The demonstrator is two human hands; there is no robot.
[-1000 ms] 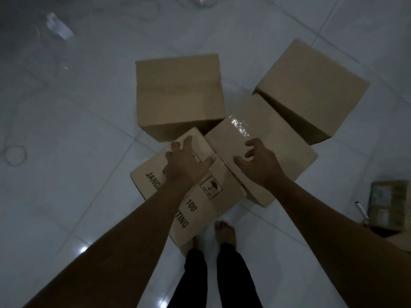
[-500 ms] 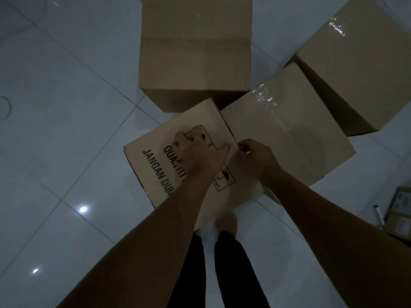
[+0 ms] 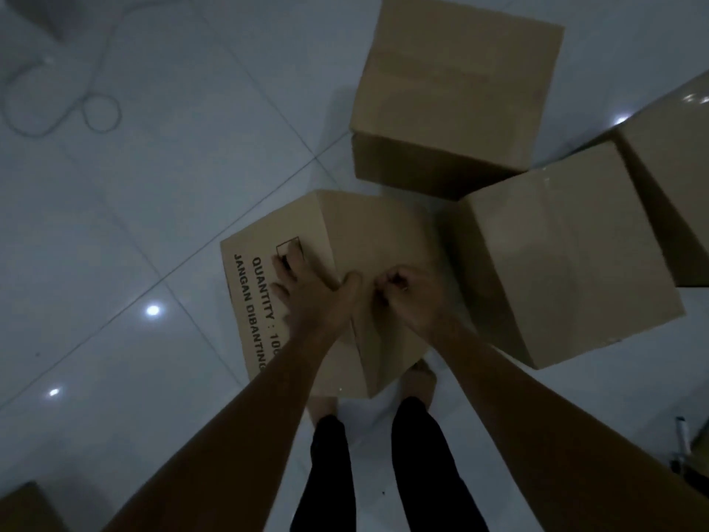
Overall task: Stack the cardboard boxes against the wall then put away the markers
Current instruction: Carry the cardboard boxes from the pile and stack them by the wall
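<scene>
A cardboard box with black print [image 3: 383, 232] stands on the tile floor just ahead of my feet, one edge turned up toward me. My left hand [image 3: 307, 286] lies on its printed face with fingers spread and the thumb across the ridge. My right hand [image 3: 410, 293] is on the plain face beside it, fingers curled tight against the cardboard. A plain box [image 3: 456, 82] sits behind, another [image 3: 564, 255] touches the printed box on the right, and a third [image 3: 675, 178] is cut off at the right edge. A white marker [image 3: 682, 435] lies at lower right.
A thin cable [image 3: 88, 109] loops on the floor at upper left. A corner of more cardboard [image 3: 23, 508] shows at bottom left. Something dark and boxy [image 3: 700, 455] sits beside the marker at the right edge. White tiles stretch out to the left.
My hands came down onto the printed box and it has turned, its ridge now facing up. My view has dropped closer and swung left, so the other boxes sit further right.
</scene>
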